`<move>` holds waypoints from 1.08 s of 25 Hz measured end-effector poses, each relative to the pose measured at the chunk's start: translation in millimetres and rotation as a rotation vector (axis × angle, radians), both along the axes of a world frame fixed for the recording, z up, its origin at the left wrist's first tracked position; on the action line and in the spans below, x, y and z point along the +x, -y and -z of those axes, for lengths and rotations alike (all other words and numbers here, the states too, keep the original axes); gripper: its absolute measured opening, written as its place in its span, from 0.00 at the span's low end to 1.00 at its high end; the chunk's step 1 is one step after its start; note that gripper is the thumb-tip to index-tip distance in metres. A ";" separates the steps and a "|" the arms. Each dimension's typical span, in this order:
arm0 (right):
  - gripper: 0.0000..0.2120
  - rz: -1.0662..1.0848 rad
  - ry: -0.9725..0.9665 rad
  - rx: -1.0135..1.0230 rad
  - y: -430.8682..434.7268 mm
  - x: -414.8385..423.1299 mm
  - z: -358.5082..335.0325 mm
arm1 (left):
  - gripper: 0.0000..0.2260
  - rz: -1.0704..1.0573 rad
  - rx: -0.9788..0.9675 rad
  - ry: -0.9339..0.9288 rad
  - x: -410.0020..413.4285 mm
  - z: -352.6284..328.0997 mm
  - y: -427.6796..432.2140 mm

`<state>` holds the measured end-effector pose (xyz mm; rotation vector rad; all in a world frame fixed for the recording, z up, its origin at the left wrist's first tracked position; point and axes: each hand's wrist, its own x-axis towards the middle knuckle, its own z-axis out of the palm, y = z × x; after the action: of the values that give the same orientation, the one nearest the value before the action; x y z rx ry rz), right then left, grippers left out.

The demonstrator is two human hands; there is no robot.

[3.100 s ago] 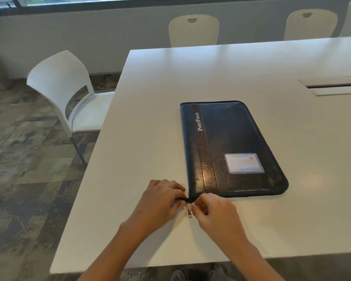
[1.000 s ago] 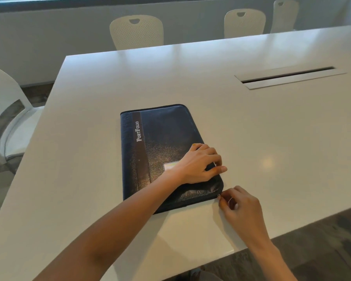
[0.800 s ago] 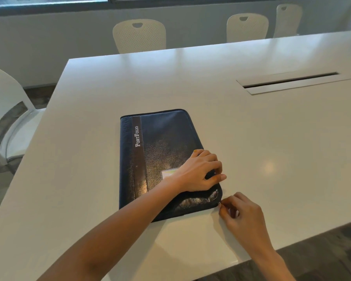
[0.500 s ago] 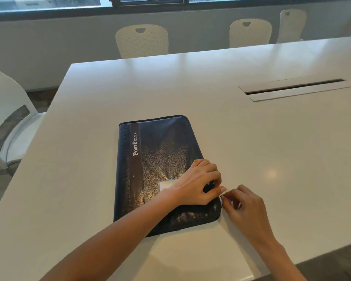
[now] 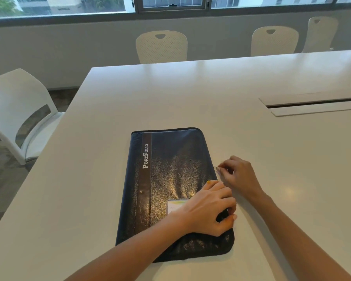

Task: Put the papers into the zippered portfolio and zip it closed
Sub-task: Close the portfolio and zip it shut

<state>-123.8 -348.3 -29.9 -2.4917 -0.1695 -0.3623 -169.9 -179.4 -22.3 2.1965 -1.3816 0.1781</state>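
A dark blue zippered portfolio (image 5: 170, 179) marked "PortFolio" lies flat on the white table (image 5: 190, 98), its cover down. My left hand (image 5: 209, 209) presses on its near right corner, fingers curled over the right edge and partly covering a small card window (image 5: 175, 204). My right hand (image 5: 239, 175) is beside the middle of the portfolio's right edge, thumb and forefinger pinched on the small metal zipper pull (image 5: 215, 167). No papers show; the inside is hidden.
A long cable slot (image 5: 312, 104) is set into the table at the right. One white chair (image 5: 18, 110) stands at the left side and several pale chairs (image 5: 161, 46) line the far side under the windows.
My right hand has run the zipper pull from the near left corner, along the near edge, round the near right corner and up the right edge. My left hand moved onto the cover.
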 end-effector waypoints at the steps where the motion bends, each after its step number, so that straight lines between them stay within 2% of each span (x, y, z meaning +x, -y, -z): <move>1: 0.04 0.008 0.011 -0.016 -1.4 13.0 -0.2 | 0.07 0.004 0.000 -0.001 0.9 0.5 -0.2; 8: 0.03 0.011 0.042 0.000 -5.0 64.5 -3.2 | 0.07 -0.004 0.010 -0.070 8.6 -0.3 -0.7; 10: 0.02 -0.021 0.049 -0.001 -2.9 65.1 -1.3 | 0.10 -0.156 0.016 -0.046 35.3 -7.0 -6.2; 14: 0.02 -0.064 0.036 0.027 -0.7 65.3 0.7 | 0.18 -0.639 0.095 -0.023 128.6 -21.0 -33.1; 17: 0.02 -0.099 0.044 0.036 -1.7 68.2 2.2 | 0.21 -0.851 0.193 -0.077 184.4 -15.6 -54.5; 19: 0.01 -0.107 0.053 0.035 -1.1 71.7 3.9 | 0.19 -0.899 0.202 -0.092 201.7 -5.3 -62.8; 23: 0.01 -0.119 0.087 0.024 3.4 78.1 8.2 | 0.16 -0.888 0.065 -0.042 208.2 10.5 -69.6; 27: 0.02 -0.139 0.115 -0.015 7.1 96.0 6.1 | 0.16 -0.862 0.013 -0.021 209.4 12.2 -72.2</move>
<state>-27.8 -355.4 -36.0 -2.4581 -0.3909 -0.4477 39.5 -107.2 -34.5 2.6498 -0.3403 0.4437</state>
